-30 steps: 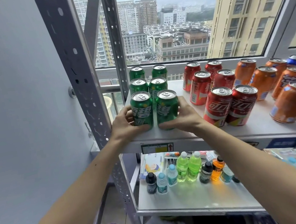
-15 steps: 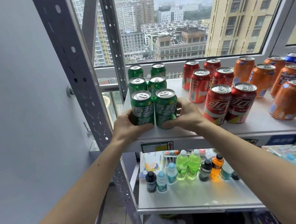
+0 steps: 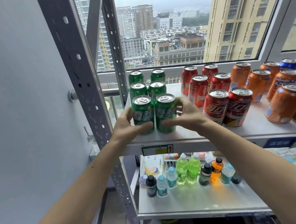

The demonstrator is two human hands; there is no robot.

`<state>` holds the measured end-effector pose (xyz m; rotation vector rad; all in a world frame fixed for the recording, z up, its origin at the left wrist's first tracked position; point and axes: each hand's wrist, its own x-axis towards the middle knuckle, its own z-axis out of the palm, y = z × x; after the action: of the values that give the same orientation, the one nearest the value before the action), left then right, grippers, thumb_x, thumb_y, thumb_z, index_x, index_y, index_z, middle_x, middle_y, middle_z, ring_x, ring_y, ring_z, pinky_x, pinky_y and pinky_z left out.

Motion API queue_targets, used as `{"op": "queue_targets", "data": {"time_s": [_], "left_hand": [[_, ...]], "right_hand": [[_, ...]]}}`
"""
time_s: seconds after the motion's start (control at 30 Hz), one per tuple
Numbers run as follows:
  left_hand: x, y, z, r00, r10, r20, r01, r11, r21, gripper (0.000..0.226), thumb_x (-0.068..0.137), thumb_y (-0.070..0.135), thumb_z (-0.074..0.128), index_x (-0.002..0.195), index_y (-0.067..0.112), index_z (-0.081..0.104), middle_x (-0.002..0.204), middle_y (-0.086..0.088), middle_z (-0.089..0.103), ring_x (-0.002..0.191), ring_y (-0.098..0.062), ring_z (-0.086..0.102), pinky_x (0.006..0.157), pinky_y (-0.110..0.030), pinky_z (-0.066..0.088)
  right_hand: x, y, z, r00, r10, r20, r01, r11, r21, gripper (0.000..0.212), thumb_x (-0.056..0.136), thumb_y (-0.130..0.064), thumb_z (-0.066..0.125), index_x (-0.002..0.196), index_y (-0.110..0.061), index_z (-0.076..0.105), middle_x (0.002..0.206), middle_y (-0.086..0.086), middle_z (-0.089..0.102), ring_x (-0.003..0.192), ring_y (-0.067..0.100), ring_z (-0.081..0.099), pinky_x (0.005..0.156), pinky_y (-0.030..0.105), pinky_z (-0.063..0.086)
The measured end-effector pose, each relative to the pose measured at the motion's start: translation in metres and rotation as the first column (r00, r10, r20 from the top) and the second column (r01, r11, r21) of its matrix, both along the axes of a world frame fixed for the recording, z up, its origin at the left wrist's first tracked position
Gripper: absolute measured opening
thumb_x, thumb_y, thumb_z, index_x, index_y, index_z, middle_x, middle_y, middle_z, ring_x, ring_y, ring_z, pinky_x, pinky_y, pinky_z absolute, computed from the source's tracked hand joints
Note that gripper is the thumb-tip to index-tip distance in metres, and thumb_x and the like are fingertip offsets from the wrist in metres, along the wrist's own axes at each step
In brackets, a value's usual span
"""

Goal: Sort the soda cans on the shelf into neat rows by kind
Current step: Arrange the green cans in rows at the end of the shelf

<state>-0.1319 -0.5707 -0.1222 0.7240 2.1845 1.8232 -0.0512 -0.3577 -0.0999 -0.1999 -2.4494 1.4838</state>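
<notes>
Change: our fingers have loosened on the front green pair point(image 3: 154, 117).
Left hand point(image 3: 126, 126): open, cupping its can.
Right hand point(image 3: 185, 114): open, touching.
Axis: upright, at shelf point(image 3: 184, 137) front-left.

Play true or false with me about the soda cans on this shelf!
1. The green cans stand in two rows of three. True.
2. Both hands are on red cans. False: the left hand and right hand are at the two front green cans.
3. The red cans stand between the green and the orange cans. True.
4. A green can lies tipped over. False: all six stand upright.
</notes>
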Motion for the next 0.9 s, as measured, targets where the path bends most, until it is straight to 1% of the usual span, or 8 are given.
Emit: {"op": "queue_targets", "data": {"time_s": [0.1,0.23,0.33,0.4,0.63,0.7,0.8,0.9], "left_hand": [[0.005,-0.001,0.022,0.998,0.066,0.007,-0.066,0.997,0.037,0.121,0.056,0.072,0.065,0.15,0.009,0.021,0.155,-0.011,0.03,0.142,-0.022,0.03,0.117,-0.042,0.025],[-0.009,0.011,0.059,0.99,0.142,-0.002,-0.14,0.981,0.13,0.102,0.071,0.067,0.049,0.149,0.006,0.024,0.155,-0.013,0.031,0.141,-0.024,0.032,0.115,-0.039,0.029],[-0.037,0.027,0.083,0.98,0.2,-0.001,-0.197,0.97,0.14,0.077,0.088,0.04,0.058,0.147,0.001,0.026,0.152,-0.015,0.035,0.139,-0.028,0.034,0.114,-0.036,0.031],[-0.056,0.041,0.092,0.97,0.243,0.023,-0.244,0.965,0.093,0.071,0.086,0.029,0.065,0.143,-0.001,0.035,0.146,-0.016,0.044,0.135,-0.03,0.04,0.112,-0.037,0.034],[-0.087,0.067,0.08,0.951,0.301,0.073,-0.278,0.933,-0.227,0.078,0.058,0.038,0.089,0.122,0.006,0.059,0.118,-0.01,0.065,0.108,-0.025,0.059,0.099,-0.038,0.048],[-0.093,0.068,0.078,0.951,0.309,0.031,-0.293,0.926,-0.24,0.077,0.054,0.038,0.09,0.12,0.008,0.061,0.112,-0.006,0.066,0.103,-0.022,0.06,0.094,-0.034,0.05],[-0.098,0.066,0.077,0.958,0.283,0.049,-0.267,0.942,-0.205,0.078,0.055,0.034,0.091,0.122,0.006,0.061,0.108,-0.004,0.065,0.099,-0.02,0.06,0.085,-0.029,0.049],[-0.102,0.061,0.073,0.965,0.247,0.093,-0.231,0.961,-0.151,0.08,0.056,0.028,0.091,0.125,0.003,0.058,0.114,-0.01,0.066,0.104,-0.025,0.062,0.095,-0.035,0.05]], "right_hand": [[0.004,0.0,0.024,0.997,-0.011,-0.072,0.009,0.999,-0.034,0.088,0.064,-0.047,0.085,0.134,-0.01,0.045,0.131,0.004,0.055,0.119,0.018,0.052,0.099,0.029,0.043],[-0.012,0.006,0.06,0.982,-0.096,-0.16,0.09,0.995,-0.04,0.067,0.078,-0.038,0.078,0.129,-0.004,0.052,0.124,0.009,0.063,0.114,0.019,0.06,0.097,0.029,0.048],[-0.035,0.016,0.079,0.983,-0.111,-0.144,0.125,0.988,0.092,0.061,0.078,-0.032,0.08,0.125,-0.002,0.057,0.121,0.011,0.065,0.109,0.02,0.062,0.099,0.031,0.049],[-0.05,0.021,0.087,0.992,-0.094,-0.088,0.108,0.979,0.175,0.06,0.076,-0.034,0.08,0.123,-0.002,0.058,0.121,0.011,0.064,0.11,0.024,0.061,0.1,0.035,0.049],[-0.09,0.021,0.081,0.988,-0.016,0.156,-0.032,0.953,0.301,0.07,0.069,-0.032,0.086,0.127,-0.005,0.057,0.127,0.011,0.062,0.117,0.025,0.058,0.1,0.032,0.046],[-0.096,0.021,0.077,0.988,-0.005,0.153,-0.044,0.948,0.314,0.068,0.068,-0.032,0.087,0.125,-0.006,0.06,0.126,0.01,0.063,0.115,0.024,0.058,0.096,0.031,0.047],[-0.103,0.022,0.074,0.992,-0.012,0.126,-0.032,0.938,0.345,0.057,0.068,-0.03,0.087,0.11,0.002,0.066,0.115,0.017,0.068,0.111,0.032,0.062,0.095,0.042,0.05],[-0.108,0.027,0.072,0.994,0.004,0.111,-0.04,0.946,0.323,0.06,0.066,-0.026,0.088,0.109,0.008,0.064,0.114,0.024,0.066,0.11,0.04,0.06,0.089,0.042,0.051]]}}
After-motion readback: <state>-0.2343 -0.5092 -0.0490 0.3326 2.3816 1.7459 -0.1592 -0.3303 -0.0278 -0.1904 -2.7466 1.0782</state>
